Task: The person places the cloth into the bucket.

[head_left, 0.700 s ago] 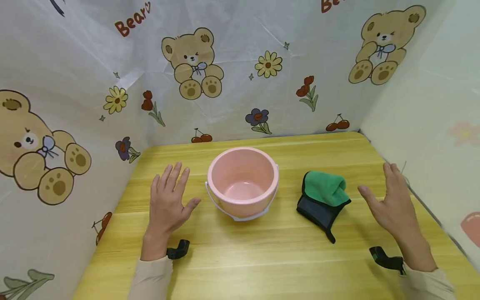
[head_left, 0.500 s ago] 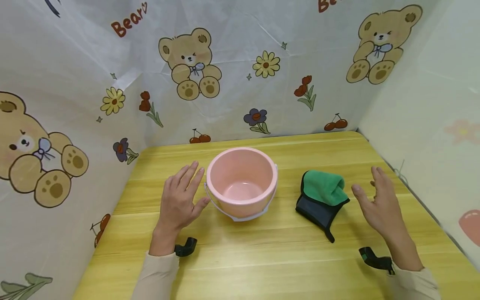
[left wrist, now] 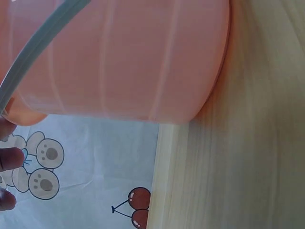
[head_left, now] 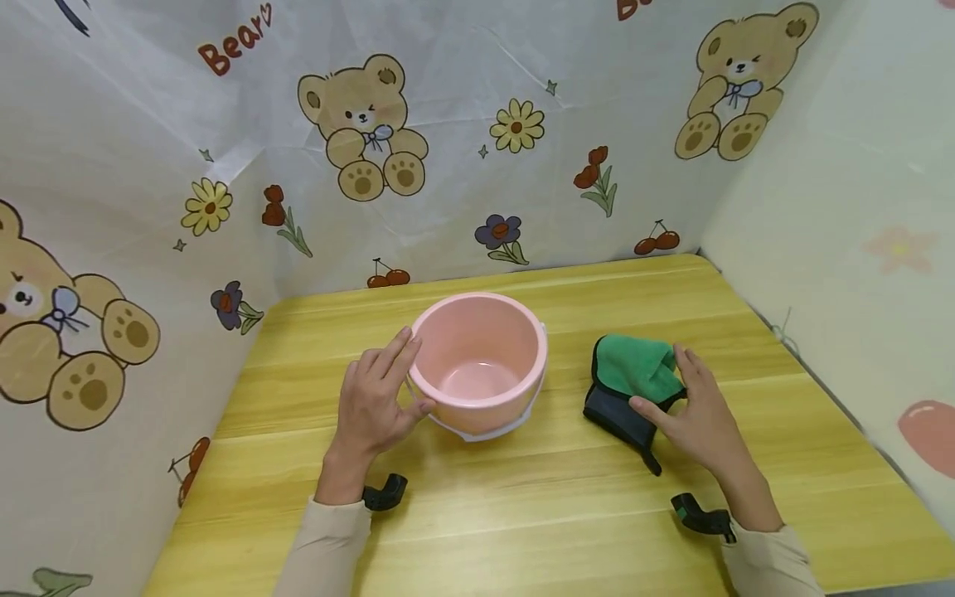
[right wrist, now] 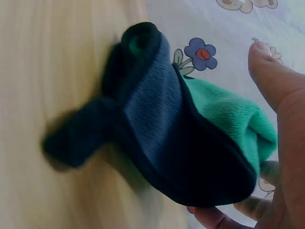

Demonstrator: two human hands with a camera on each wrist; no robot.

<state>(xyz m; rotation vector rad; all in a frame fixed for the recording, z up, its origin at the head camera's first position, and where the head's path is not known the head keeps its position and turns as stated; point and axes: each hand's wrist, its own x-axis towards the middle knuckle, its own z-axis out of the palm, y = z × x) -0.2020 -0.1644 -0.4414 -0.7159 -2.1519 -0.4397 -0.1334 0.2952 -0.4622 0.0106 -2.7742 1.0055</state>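
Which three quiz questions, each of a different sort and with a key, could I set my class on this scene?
1. True or false: the handle of the pink bucket stands raised above it.

2. Multiple choice: which is the right hand nearest?
A. the bucket
B. the folded cloth
C. the left sleeve

3. Fill in the blank: besides its dark face, the cloth shows a ____ one.

Key: 1. False; the handle hangs down on the bucket's near side. 2. B. 3. green.
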